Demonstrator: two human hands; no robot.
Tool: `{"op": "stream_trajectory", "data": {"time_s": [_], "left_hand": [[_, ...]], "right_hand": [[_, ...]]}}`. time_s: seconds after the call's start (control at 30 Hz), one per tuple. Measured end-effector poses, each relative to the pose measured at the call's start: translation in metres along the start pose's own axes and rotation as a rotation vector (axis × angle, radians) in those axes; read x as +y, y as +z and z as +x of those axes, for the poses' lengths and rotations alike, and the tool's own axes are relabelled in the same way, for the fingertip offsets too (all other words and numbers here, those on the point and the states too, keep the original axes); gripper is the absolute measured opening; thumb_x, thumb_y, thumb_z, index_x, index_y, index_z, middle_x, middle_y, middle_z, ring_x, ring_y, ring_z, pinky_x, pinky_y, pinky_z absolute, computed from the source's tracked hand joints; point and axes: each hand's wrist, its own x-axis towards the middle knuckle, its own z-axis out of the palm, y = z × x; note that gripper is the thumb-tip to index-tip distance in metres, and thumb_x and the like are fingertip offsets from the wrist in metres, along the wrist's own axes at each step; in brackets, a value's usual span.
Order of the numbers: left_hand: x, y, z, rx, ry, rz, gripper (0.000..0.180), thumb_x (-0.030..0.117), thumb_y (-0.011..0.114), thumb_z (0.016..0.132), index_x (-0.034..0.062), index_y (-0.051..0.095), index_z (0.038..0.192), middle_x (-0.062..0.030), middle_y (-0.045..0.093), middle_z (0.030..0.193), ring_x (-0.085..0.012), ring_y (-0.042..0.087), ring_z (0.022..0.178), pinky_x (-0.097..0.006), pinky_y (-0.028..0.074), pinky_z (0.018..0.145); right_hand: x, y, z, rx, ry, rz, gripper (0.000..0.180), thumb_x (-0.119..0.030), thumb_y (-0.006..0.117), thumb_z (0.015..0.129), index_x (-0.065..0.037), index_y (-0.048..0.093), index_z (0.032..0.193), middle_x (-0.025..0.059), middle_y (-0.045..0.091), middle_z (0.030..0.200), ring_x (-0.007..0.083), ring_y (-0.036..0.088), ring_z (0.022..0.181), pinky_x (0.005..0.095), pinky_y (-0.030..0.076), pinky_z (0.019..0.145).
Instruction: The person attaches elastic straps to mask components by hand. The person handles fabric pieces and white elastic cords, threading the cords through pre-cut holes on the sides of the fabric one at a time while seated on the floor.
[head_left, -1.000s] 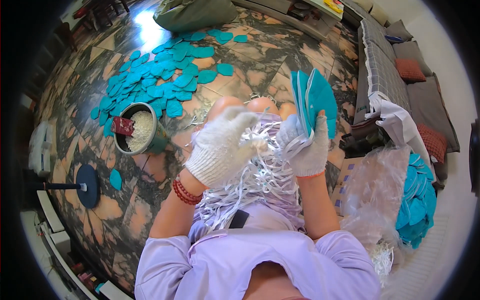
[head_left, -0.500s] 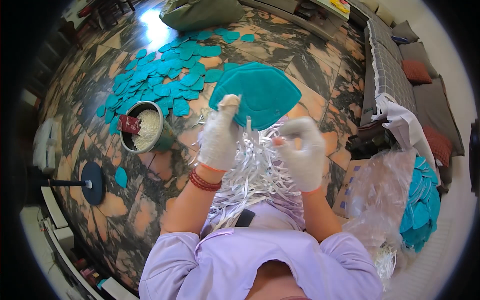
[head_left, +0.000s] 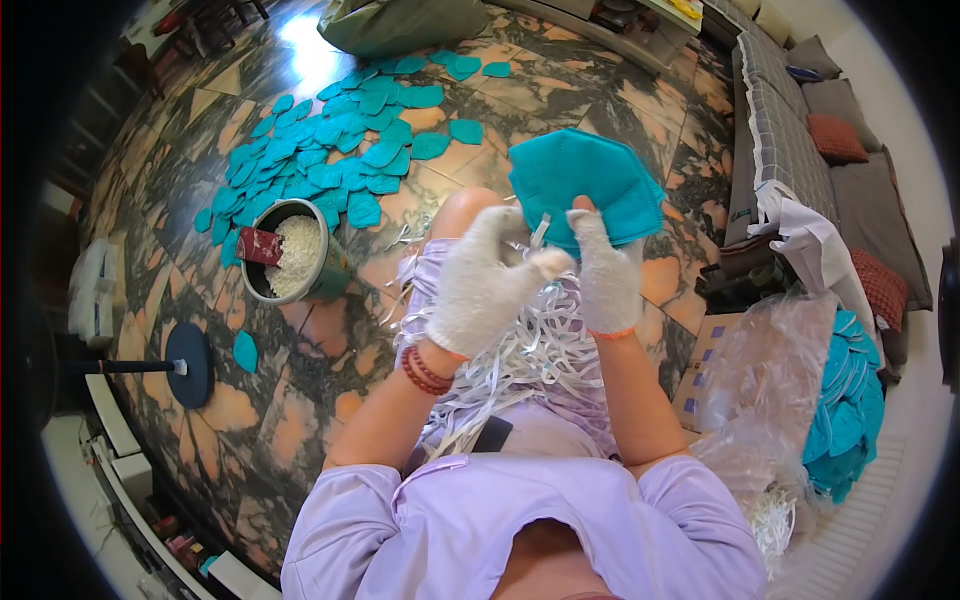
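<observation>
My right hand point(head_left: 608, 270), in a white glove, grips a teal fabric face mask point(head_left: 585, 180) by its lower edge, thumb on top. A short white strap point(head_left: 541, 230) hangs from the mask's lower left corner. Close beside that strap is my gloved left hand point(head_left: 478, 280), its fingers curled and its thumb apart from them, with nothing visibly held. Below both hands, a heap of loose white straps point(head_left: 535, 350) lies across my lap.
Many teal pieces point(head_left: 330, 150) lie scattered on the marble floor, near a bucket point(head_left: 335, 270) of white granules with a dark red scoop point(head_left: 259, 246). To the right are clear plastic point(head_left: 750, 370), more teal pieces point(head_left: 840, 410) and a sofa point(head_left: 785, 130).
The mask has passed from my left hand to my right and moved rightward. My left hand has let go and come to the strap at its corner.
</observation>
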Motion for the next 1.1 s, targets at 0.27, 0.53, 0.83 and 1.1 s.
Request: {"op": "stream_trajectory", "data": {"time_s": [0.27, 0.53, 0.83, 1.1], "left_hand": [[-0.037, -0.003, 0.002, -0.48, -0.236, -0.56, 0.016, 0.018, 0.054, 0.094, 0.0049, 0.059, 0.101, -0.001, 0.058, 0.077, -0.0118, 0.056, 0.072, -0.027, 0.045, 0.065], [-0.038, -0.024, 0.03, -0.064, -0.266, -0.95, 0.02, 0.027, 0.051, 0.094, 0.0081, 0.057, 0.092, -0.0028, 0.059, 0.084, -0.0112, 0.058, 0.067, -0.021, 0.047, 0.053], [-0.117, -0.078, 0.095, 0.027, 0.149, -0.918, 0.013, 0.015, 0.044, 0.095, 0.0073, 0.052, 0.102, -0.0058, 0.057, 0.08, -0.0092, 0.055, 0.061, -0.022, 0.041, 0.042], [-0.114, -0.108, 0.109, 0.476, 0.095, -0.85, 0.017, 0.018, 0.05, 0.092, 0.0032, 0.056, 0.096, -0.0095, 0.058, 0.076, -0.0228, 0.059, 0.067, -0.035, 0.052, 0.06]], "right_hand": [[0.004, -0.01, 0.007, -0.09, -0.191, -0.271, 0.022, -0.012, 0.066, 0.089, 0.005, 0.064, 0.102, 0.0066, 0.068, 0.094, 0.0098, 0.061, 0.077, 0.026, 0.051, 0.067], [0.016, 0.004, -0.038, -0.18, -0.495, -0.486, 0.027, -0.009, 0.062, 0.09, 0.002, 0.059, 0.115, 0.0063, 0.067, 0.099, 0.0143, 0.064, 0.087, 0.0285, 0.053, 0.073], [0.0, -0.024, -0.086, -0.561, -0.162, -0.476, 0.004, -0.005, 0.058, 0.088, -0.005, 0.054, 0.088, -0.0001, 0.054, 0.077, 0.0123, 0.053, 0.07, 0.03, 0.042, 0.058], [0.006, -0.065, -0.112, -0.635, -0.192, -0.591, 0.041, -0.007, 0.069, 0.079, -0.006, 0.06, 0.118, 0.0093, 0.061, 0.093, 0.0242, 0.06, 0.079, 0.0329, 0.048, 0.07]]}}
